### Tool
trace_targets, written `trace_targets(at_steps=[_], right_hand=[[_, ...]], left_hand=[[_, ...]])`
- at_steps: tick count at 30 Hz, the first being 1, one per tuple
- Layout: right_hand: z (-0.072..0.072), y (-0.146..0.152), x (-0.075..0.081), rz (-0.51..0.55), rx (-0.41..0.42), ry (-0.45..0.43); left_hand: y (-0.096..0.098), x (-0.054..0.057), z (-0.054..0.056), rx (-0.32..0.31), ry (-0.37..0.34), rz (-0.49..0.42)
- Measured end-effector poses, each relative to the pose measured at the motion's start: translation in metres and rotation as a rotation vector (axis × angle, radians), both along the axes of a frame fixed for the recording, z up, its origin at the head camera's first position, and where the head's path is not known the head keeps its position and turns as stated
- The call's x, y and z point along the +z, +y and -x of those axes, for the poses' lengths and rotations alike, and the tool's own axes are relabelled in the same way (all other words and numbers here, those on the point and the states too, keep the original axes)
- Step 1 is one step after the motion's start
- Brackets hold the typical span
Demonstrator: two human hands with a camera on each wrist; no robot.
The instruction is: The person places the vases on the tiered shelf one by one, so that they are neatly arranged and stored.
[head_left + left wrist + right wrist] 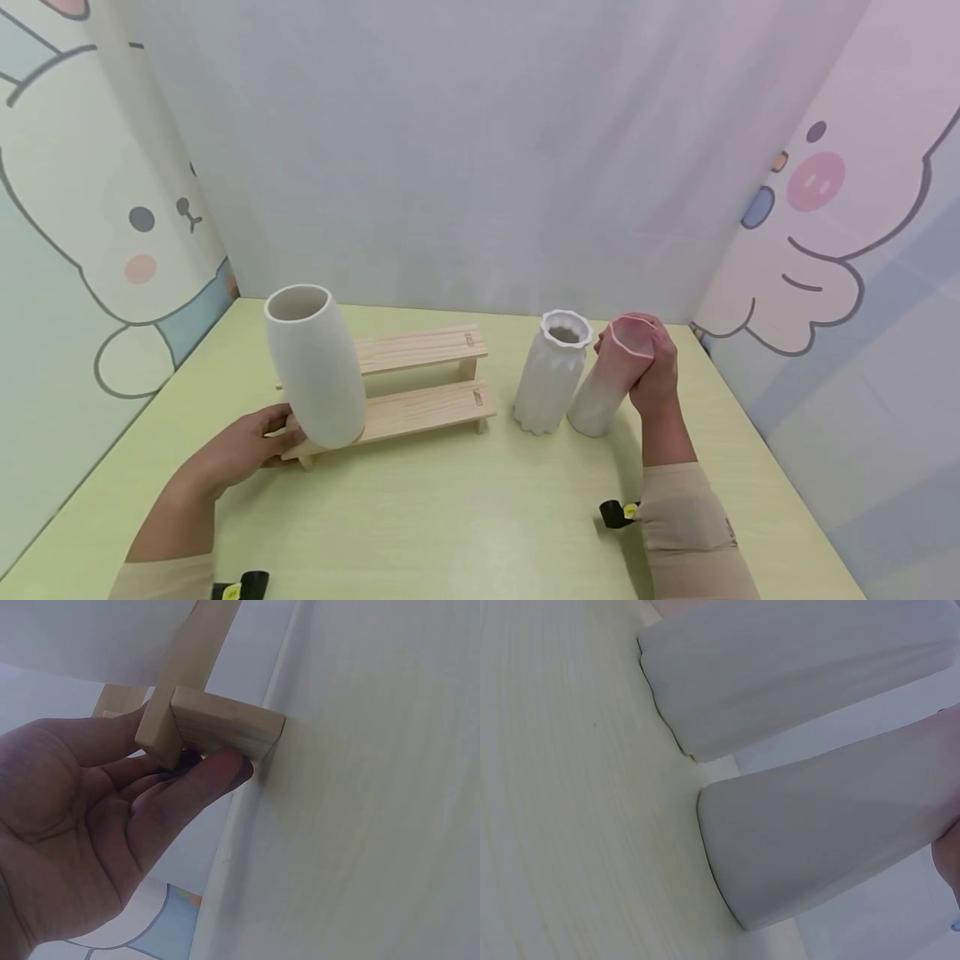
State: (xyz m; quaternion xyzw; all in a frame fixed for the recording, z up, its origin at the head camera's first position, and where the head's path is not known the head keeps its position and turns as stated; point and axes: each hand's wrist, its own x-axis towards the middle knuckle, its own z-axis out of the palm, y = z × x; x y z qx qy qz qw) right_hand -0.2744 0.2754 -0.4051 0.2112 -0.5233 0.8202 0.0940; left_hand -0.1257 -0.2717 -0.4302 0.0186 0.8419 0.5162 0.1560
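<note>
A tall white vase (pixel 318 375) stands on the left end of the lower step of a two-tier wooden stand (pixel 427 408). My left hand (pixel 251 446) holds that end of the stand; in the left wrist view the thumb lies along the board (pixel 161 731) and the fingers reach under it by the leg. On the right, my right hand (pixel 656 367) grips a pink-and-white vase (pixel 611 379) round its upper part. Its base (pixel 757 855) is at the tabletop in the right wrist view. Just left of it stands a white fluted vase (pixel 551 379) with a scalloped rim.
The pale yellow tabletop (pixel 450 517) runs back to a plain light curtain (pixel 480 167). Cartoon-printed cloth panels (pixel 840 250) hang at both sides. The two vases on the right stand close together, right of the stand.
</note>
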Motion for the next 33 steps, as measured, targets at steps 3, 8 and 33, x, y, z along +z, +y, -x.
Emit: trace_targets(at_steps=[3,8,33], right_hand=[[0.000,0.000,0.000,0.024,0.022,-0.009],[0.000,-0.001,-0.001,0.035,0.015,0.003],[-0.024,0.000,0.048,0.043,0.037,0.141]], left_hand=[[0.000,0.000,0.000,-0.002,0.000,0.001],[0.000,0.000,0.000,-0.002,-0.001,0.004],[0.001,0.001,-0.002,0.001,-0.014,-0.011]])
